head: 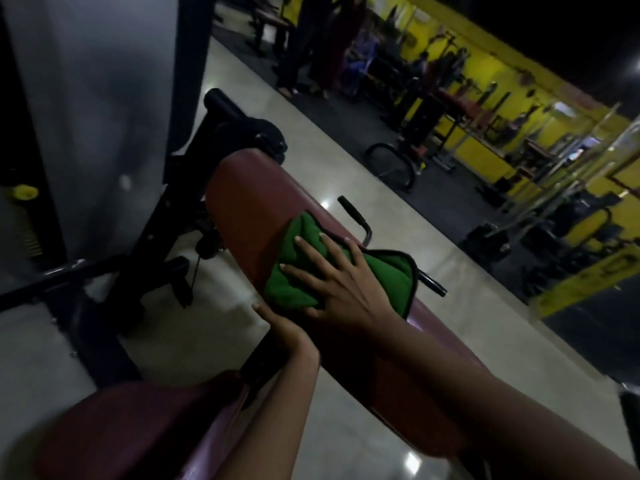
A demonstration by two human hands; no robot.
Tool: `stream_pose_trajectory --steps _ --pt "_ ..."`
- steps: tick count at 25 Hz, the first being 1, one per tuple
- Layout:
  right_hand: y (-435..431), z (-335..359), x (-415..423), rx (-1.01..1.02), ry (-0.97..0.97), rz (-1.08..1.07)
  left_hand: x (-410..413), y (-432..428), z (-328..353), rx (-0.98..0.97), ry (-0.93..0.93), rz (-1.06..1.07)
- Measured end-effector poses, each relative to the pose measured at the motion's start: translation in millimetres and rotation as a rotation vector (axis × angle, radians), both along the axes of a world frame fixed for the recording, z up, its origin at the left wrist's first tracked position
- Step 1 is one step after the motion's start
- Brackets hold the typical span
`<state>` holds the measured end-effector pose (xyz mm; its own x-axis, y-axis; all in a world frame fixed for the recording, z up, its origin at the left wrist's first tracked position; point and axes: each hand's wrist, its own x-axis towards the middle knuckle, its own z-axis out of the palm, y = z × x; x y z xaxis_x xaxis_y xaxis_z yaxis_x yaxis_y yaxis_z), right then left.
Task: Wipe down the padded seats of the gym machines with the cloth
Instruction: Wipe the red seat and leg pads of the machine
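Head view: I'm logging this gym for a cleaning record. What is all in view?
long pad: one, maroon, centre
seat pad: one, maroon, lower left
cloth: one, green, on the long pad
machine frame: one, black, left
handle: one, black, behind the long pad
knob: one, yellow, far left
people: a few, blurred, far back
left hand: at the long pad's near edge
right hand: flat on the cloth

Two bare forearms [450, 386] show, slender and uncovered from the picture's lower edge to the wrists. The right hand [334, 285] has long, slim fingers with short, neatly trimmed nails. The left hand [282, 327] shows mostly its back and thumb; its fingers are hidden.
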<state>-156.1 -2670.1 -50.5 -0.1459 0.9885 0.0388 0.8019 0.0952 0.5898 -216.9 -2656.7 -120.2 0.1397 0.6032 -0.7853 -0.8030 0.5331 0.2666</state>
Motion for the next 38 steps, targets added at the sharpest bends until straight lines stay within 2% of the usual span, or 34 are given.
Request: stream_pose_trajectory --steps 5,9,12,15,19,22,25,29,34,38 --pt "65.8 20.4 -8.8 -0.141 0.103 -0.055 0.3 4.8 -10.3 0.040 -0.112 -0.031" --pt "8.8 11.5 1.7 -0.100 0.003 0.145 -2.3 11.2 -23.4 0.065 -0.138 0.007" --pt "-2.5 9.1 10.8 -0.150 0.006 0.194 -8.3 16.8 -19.1 0.118 -0.155 -0.095" --pt "47.2 20.5 7.3 -0.224 0.106 0.239 -17.3 33.6 -3.2 0.121 -0.094 -0.066" --pt "136.6 30.0 8.0 -0.264 0.199 0.281 -12.2 75.9 -15.9 0.144 0.026 -0.004" --pt "199.2 34.0 8.1 -0.239 0.285 0.297 -5.6 86.3 -14.6 0.133 0.219 -0.060" --pt "206.0 31.4 9.8 -0.199 0.331 0.348 -0.5 78.3 -13.9 0.172 0.303 -0.075" --pt "159.7 24.0 32.5 -0.252 0.356 0.657 -1.8 77.3 -7.9 0.139 0.343 -0.026" --pt "216.0 35.1 38.5 -0.338 0.569 0.628 2.2 78.9 -18.7 0.133 0.407 -0.060" --pt "263.8 32.8 27.3 -0.345 0.478 0.584 3.8 80.2 -15.7 0.162 0.420 -0.052"
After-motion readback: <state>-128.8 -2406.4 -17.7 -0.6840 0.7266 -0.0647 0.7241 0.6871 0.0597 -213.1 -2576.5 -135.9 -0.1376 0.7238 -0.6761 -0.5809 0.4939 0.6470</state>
